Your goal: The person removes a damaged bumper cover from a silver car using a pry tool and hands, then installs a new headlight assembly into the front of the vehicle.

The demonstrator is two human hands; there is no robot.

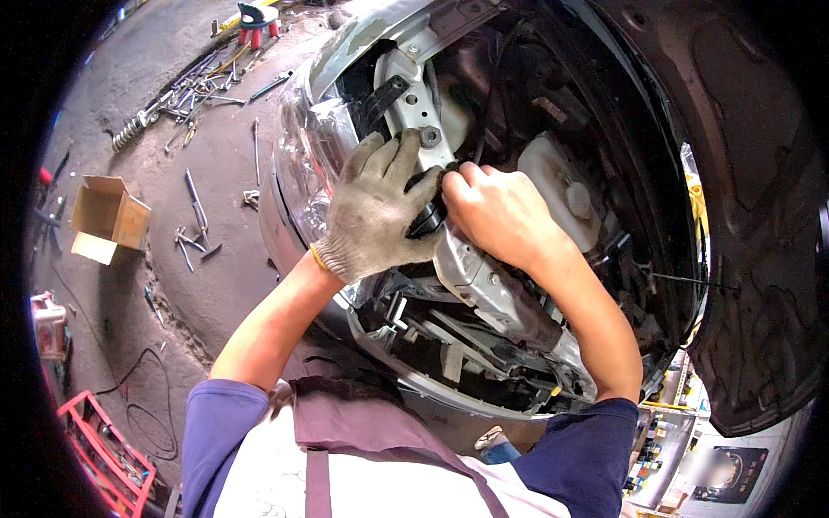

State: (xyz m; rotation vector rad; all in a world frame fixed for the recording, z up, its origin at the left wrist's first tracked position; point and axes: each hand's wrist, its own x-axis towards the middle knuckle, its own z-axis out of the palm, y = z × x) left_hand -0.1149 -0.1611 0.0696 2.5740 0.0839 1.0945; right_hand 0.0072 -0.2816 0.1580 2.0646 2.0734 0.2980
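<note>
Over the front of a car with its hood raised, both my hands meet at the silver metal crossmember (pixel 484 289). My left hand (pixel 380 198), in a grey-beige knit glove, lies across it with the fingers spread. A dark round part (pixel 427 221) shows beside the gloved thumb, partly covered by the hand. My bare right hand (pixel 496 207) is closed, its fingertips pinched against something dark next to the left hand's fingers; what they hold is hidden. Just beyond the gloved fingertips sits a bolt head (pixel 429 136). The clear headlight (pixel 315 164) is left of the glove.
The raised hood (pixel 751 224) stands at the right. A white plastic reservoir (pixel 566 194) sits in the engine bay. Tools (pixel 197 95), an open cardboard box (pixel 112 220) and a red metal frame (pixel 104 445) are on the floor at left. A red-legged stool (pixel 257 24) stands farther off.
</note>
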